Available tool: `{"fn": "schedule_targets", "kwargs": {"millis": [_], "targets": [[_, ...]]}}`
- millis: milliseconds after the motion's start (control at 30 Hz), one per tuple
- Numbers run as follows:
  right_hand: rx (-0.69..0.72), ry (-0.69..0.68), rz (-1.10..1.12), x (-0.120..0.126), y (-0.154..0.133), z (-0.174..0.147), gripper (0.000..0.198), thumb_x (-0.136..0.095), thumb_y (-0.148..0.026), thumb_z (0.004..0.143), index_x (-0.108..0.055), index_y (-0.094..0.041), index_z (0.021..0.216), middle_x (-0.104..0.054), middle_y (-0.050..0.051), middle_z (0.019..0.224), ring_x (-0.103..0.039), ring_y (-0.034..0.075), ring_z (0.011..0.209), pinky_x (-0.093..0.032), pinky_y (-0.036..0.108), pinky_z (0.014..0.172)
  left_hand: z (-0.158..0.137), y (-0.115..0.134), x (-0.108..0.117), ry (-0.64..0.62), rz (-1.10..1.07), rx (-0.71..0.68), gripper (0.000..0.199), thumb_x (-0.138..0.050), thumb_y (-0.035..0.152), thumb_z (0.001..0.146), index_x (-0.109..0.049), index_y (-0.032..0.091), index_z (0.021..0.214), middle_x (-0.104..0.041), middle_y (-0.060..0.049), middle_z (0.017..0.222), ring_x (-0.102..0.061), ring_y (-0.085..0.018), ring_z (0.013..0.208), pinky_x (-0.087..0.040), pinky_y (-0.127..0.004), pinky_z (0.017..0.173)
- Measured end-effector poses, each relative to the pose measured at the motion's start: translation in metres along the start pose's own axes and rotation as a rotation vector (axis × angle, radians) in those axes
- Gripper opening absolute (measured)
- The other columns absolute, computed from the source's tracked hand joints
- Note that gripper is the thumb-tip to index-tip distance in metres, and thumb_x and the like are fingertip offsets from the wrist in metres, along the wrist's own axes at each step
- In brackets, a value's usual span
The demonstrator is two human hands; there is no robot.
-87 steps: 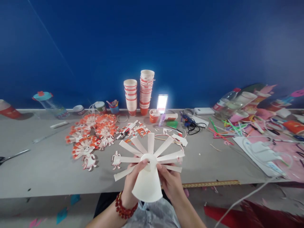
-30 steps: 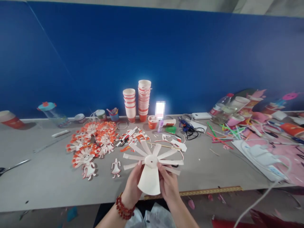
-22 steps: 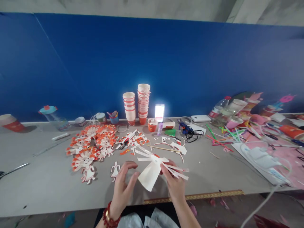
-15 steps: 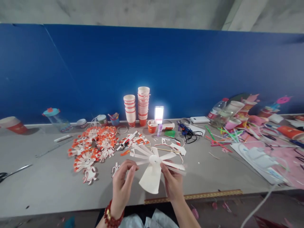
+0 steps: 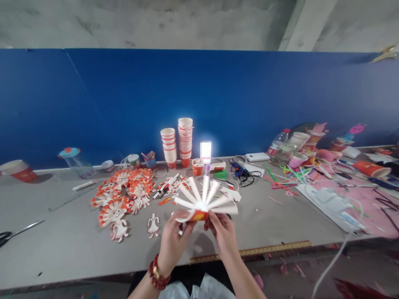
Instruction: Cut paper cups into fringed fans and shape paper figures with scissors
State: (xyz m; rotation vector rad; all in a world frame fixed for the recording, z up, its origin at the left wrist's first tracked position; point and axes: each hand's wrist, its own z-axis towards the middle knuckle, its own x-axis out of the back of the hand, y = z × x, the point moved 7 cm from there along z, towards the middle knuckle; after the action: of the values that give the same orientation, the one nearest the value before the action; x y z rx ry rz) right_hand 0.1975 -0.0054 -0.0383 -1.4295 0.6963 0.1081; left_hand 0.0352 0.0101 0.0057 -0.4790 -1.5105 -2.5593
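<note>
A paper cup cut into strips (image 5: 200, 205) is fanned out above the table in front of me. Its white strips spread up and sideways, and a red printed part bends toward me at the lower edge. My left hand (image 5: 177, 232) grips that edge on the left, fingers closed. On the right, my right hand (image 5: 222, 232) pinches it near the centre, thumb in front. A small white paper figure with a dress (image 5: 153, 226) lies on the table left of my left hand. Further left is a pile of red and white paper figures (image 5: 127, 191) with fringed heads.
Two stacks of paper cups, a shorter one (image 5: 168, 147) and a taller one (image 5: 185, 143), stand at the back. Scissors (image 5: 21, 232) lie far left. A blue glue gun (image 5: 239, 169), a power strip (image 5: 327, 207) and a yellow ruler (image 5: 274, 249) are to the right.
My left hand has moved right and taken hold of the cut cup. The wide piece that hung down now bends up, showing its red printed side. The view has shifted slightly.
</note>
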Motion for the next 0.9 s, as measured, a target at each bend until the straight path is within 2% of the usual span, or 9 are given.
{"fn": "schedule_targets", "kwargs": {"millis": [67, 167, 300, 433, 533, 600, 667, 767, 900], "targets": [[0.051, -0.083, -0.117, -0.005, -0.007, 0.0, 0.026, -0.078, -0.04, 0.075, -0.072, -0.016, 0.081, -0.067, 0.001, 0.065, -0.055, 0.012, 0.054, -0.047, 0.023, 0.052, -0.003, -0.017, -0.008, 0.036, -0.156, 0.205, 0.021, -0.064, 0.031, 0.084, -0.074, 0.014, 0.089, -0.074, -0.008, 0.076, -0.066, -0.018, 0.063, -0.053, -0.027, 0.06], [0.098, -0.153, -0.247, -0.01, -0.014, -0.003, 0.025, -0.076, -0.037, 0.077, -0.072, -0.017, 0.091, -0.071, 0.005, 0.08, -0.06, 0.015, 0.065, -0.05, 0.024, 0.059, -0.011, -0.028, -0.021, 0.032, -0.394, 0.37, 0.028, -0.069, 0.039, 0.079, -0.076, 0.012, 0.086, -0.076, -0.01, 0.076, -0.07, -0.023, 0.07, -0.056, -0.03, 0.065], [0.214, -0.189, -0.324, -0.013, -0.027, -0.006, 0.018, -0.069, -0.035, 0.084, -0.069, -0.018, 0.09, -0.068, 0.005, 0.081, -0.063, 0.018, 0.07, -0.053, 0.028, 0.064, -0.018, -0.022, -0.021, -0.05, -0.485, 0.31, 0.03, -0.075, 0.033, 0.075, -0.075, 0.015, 0.099, -0.077, -0.012, 0.097, -0.071, -0.027, 0.089, -0.055, -0.034, 0.083], [0.465, -0.27, -0.539, -0.018, -0.052, -0.007, 0.011, -0.062, -0.028, 0.088, -0.069, -0.019, 0.088, -0.064, 0.005, 0.083, -0.062, 0.019, 0.074, -0.051, 0.029, 0.065, -0.024, -0.024, -0.021, -0.204, -0.707, 0.249, 0.044, -0.076, 0.036, 0.074, -0.07, 0.017, 0.113, -0.074, -0.013, 0.108, -0.068, -0.03, 0.098, -0.051, -0.039, 0.092], [0.65, -0.365, -0.695, -0.027, -0.065, -0.011, 0.011, -0.059, -0.022, 0.09, -0.069, -0.02, 0.09, -0.063, 0.006, 0.085, -0.061, 0.021, 0.081, -0.05, 0.033, 0.072, -0.028, -0.045, -0.016, -0.081, -0.878, 0.402, 0.043, -0.076, 0.04, 0.074, -0.071, 0.018, 0.11, -0.073, -0.012, 0.109, -0.068, -0.029, 0.098, -0.051, -0.039, 0.089], [0.733, -0.434, -0.759, -0.034, -0.068, -0.016, 0.013, -0.057, -0.018, 0.091, -0.069, -0.021, 0.094, -0.064, 0.006, 0.085, -0.059, 0.021, 0.082, -0.049, 0.034, 0.073, -0.029, -0.059, -0.012, 0.019, -0.894, 0.501, 0.038, -0.079, 0.036, 0.07, -0.073, 0.018, 0.103, -0.074, -0.01, 0.104, -0.068, -0.027, 0.094, -0.053, -0.035, 0.083], [0.804, -0.493, -0.79, -0.04, -0.07, -0.021, 0.017, -0.057, -0.013, 0.09, -0.069, -0.022, 0.098, -0.064, 0.006, 0.086, -0.058, 0.021, 0.082, -0.049, 0.034, 0.072, -0.027, -0.063, -0.009, 0.032, -0.86, 0.526, 0.031, -0.082, 0.031, 0.068, -0.074, 0.017, 0.095, -0.074, -0.008, 0.1, -0.067, -0.023, 0.09, -0.053, -0.03, 0.079], [0.87, -0.553, -0.806, -0.046, -0.07, -0.028, 0.023, -0.057, -0.008, 0.089, -0.068, -0.023, 0.102, -0.065, 0.006, 0.086, -0.056, 0.021, 0.081, -0.048, 0.034, 0.071, -0.021, -0.059, -0.005, -0.064, -0.772, 0.484, 0.023, -0.082, 0.026, 0.068, -0.076, 0.017, 0.088, -0.074, -0.008, 0.102, -0.066, -0.022, 0.091, -0.052, -0.027, 0.079], [0.863, -0.571, -0.827, -0.048, -0.064, -0.024, 0.024, -0.056, -0.006, 0.089, -0.066, -0.023, 0.103, -0.064, 0.006, 0.086, -0.055, 0.02, 0.08, -0.047, 0.033, 0.07, -0.018, -0.057, -0.002, -0.173, -0.644, 0.47, 0.024, -0.079, 0.029, 0.071, -0.077, 0.017, 0.093, -0.076, -0.008, 0.093, -0.066, -0.021, 0.083, -0.052, -0.026, 0.073]]}}
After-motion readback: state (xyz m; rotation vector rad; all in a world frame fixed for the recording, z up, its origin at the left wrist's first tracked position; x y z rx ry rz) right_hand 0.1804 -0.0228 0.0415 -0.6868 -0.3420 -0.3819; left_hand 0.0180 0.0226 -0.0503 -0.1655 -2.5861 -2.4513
